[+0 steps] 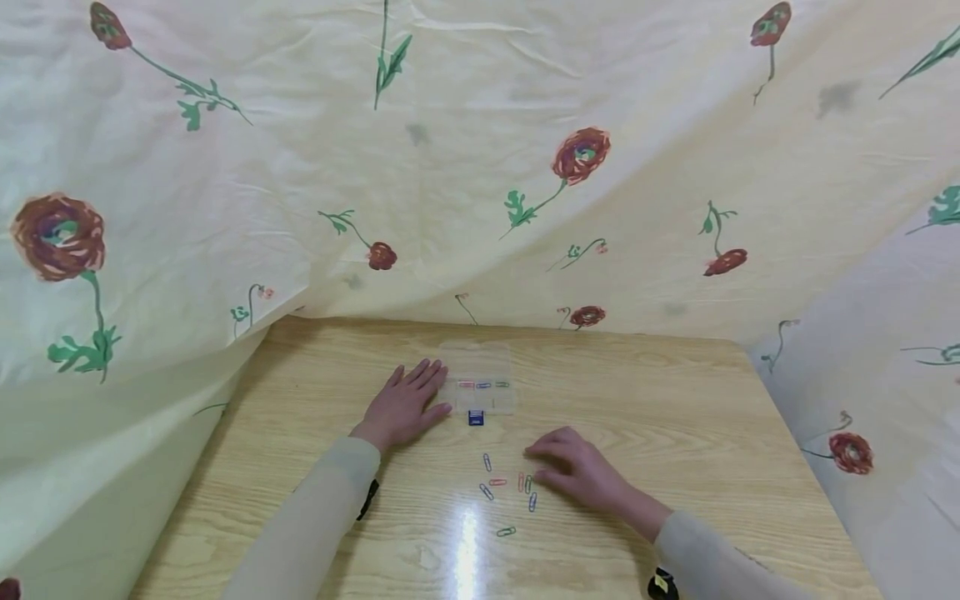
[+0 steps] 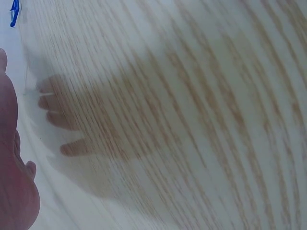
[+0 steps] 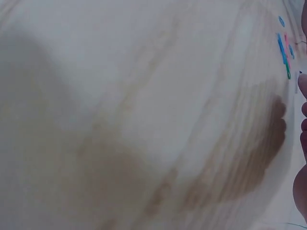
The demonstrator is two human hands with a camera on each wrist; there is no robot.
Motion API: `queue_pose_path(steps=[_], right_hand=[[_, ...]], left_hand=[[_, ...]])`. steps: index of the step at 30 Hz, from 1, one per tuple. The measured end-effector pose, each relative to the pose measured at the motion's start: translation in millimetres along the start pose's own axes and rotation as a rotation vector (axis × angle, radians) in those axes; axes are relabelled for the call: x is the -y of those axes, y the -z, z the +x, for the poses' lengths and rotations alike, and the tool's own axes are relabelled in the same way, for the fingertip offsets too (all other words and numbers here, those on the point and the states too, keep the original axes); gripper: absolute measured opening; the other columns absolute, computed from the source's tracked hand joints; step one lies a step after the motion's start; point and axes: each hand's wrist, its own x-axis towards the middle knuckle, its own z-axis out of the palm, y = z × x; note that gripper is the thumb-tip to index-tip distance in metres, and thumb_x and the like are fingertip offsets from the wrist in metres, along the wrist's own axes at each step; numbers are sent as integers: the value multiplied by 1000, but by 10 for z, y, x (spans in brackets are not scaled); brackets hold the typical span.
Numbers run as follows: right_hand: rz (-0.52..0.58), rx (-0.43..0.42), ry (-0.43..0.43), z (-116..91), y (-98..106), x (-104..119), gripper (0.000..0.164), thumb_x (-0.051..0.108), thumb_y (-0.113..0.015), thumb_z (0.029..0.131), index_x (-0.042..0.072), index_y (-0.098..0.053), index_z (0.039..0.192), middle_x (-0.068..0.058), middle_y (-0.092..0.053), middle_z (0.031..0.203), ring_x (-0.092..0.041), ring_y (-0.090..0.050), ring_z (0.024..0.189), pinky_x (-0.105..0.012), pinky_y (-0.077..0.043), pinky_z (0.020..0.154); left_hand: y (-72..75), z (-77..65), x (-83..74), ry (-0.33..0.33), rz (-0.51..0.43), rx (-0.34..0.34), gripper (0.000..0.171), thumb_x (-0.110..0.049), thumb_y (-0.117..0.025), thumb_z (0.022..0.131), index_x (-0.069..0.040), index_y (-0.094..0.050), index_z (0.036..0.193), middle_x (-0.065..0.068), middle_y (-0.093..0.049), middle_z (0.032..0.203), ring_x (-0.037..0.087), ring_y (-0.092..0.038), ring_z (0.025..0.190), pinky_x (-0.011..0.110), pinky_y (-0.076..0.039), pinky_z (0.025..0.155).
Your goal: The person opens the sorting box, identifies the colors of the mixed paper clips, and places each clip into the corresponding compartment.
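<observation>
A clear plastic compartment box (image 1: 512,405) lies with its lid (image 1: 474,360) laid back. A red paper clip (image 1: 466,385), a blue paper clip (image 1: 483,386) and a green paper clip (image 1: 502,385) sit in its far row. My left hand (image 1: 402,410) has its fingers spread at the box's left edge, the thumb near the front corner. My right hand (image 1: 581,468), fingers loosely bent, hovers beside loose clips; nothing shows between its fingertips. Closest to it are a red clip (image 1: 521,482), a green clip (image 1: 528,484) and a blue clip (image 1: 532,502).
More loose clips lie on the wooden table (image 1: 637,383): blue (image 1: 487,462), another blue (image 1: 487,492), red (image 1: 497,482) and green (image 1: 506,531). A dark blue label (image 1: 476,417) is at the box's front. Flowered cloth (image 1: 450,167) hangs around the table.
</observation>
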Motion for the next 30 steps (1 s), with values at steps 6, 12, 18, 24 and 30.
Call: queue_pose_path(steps=[6,12,18,24,30], right_hand=[[13,-5,7,-31,-53,-10,35,22,-86,92,17,-79,126,6,-70,125,-16,-63,117,-39,-59,99],[-3,-17,34,-43,-80,-18,31,21,-86,93,17,-80,123,6,-70,122,-17,-62,114,-39,-59,96],[-6,-24,73,-33,-87,2,26,19,-87,92,18,-81,117,8,-70,117,-14,-62,111,-36,-59,93],[-7,-24,109,-45,-101,26,21,17,-87,91,18,-82,111,7,-69,114,-13,-60,107,-32,-59,89],[-8,-35,137,-53,-130,5,18,15,-88,90,19,-82,107,8,-69,110,-10,-60,103,-29,-58,85]], left_hand=[[-24,8,10,4,1,-3,75,-60,-40,112,-16,-26,172,3,-21,178,25,-15,166,55,-11,134],[-37,19,13,5,5,-5,76,-60,-40,112,-15,-26,172,3,-21,178,25,-15,166,55,-11,134],[-19,11,3,9,3,-8,75,-59,-41,112,-15,-26,172,3,-22,178,25,-15,166,55,-10,134],[-4,2,-9,12,-4,-7,75,-58,-41,112,-16,-25,172,3,-21,178,25,-15,166,55,-10,134],[-26,3,6,7,-10,-5,76,-60,-40,112,-16,-24,172,3,-20,178,26,-14,166,55,-9,134]])
